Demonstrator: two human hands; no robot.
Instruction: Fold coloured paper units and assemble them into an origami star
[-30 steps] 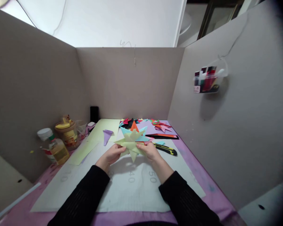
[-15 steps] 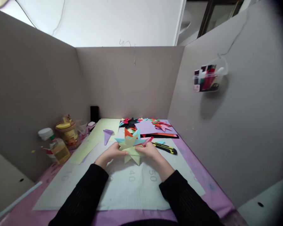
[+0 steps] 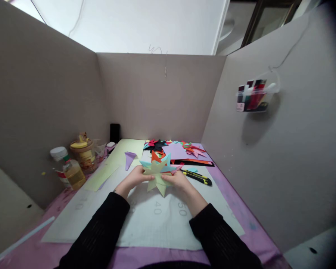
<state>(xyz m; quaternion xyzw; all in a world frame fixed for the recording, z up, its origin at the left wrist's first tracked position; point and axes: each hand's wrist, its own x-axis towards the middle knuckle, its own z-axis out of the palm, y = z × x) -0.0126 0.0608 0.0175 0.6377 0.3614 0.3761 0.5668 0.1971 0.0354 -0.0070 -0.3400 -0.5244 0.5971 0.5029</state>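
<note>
A pale yellow-green folded paper star (image 3: 157,180) is held upright between my two hands above the white mat. My left hand (image 3: 134,179) pinches its left side, thumb on the front face. On the right side my right hand (image 3: 177,179) grips it the same way; the fingers behind the paper are hidden. Just behind it show blue, orange and pink folded paper points (image 3: 168,164); whether they join the held star I cannot tell. A yellow-and-black utility knife (image 3: 198,177) lies to the right of my right hand.
Farther back lie a purple paper sheet (image 3: 174,150), a pile of coloured paper stars (image 3: 156,145) and a folded purple piece (image 3: 129,160). Bottles (image 3: 74,173) and a tub (image 3: 84,155) line the left wall. A plastic box (image 3: 253,98) hangs on the right wall.
The view has shifted slightly, so the surroundings sit a little farther right. The held star has tilted a little, and both hands keep their hold on it.
</note>
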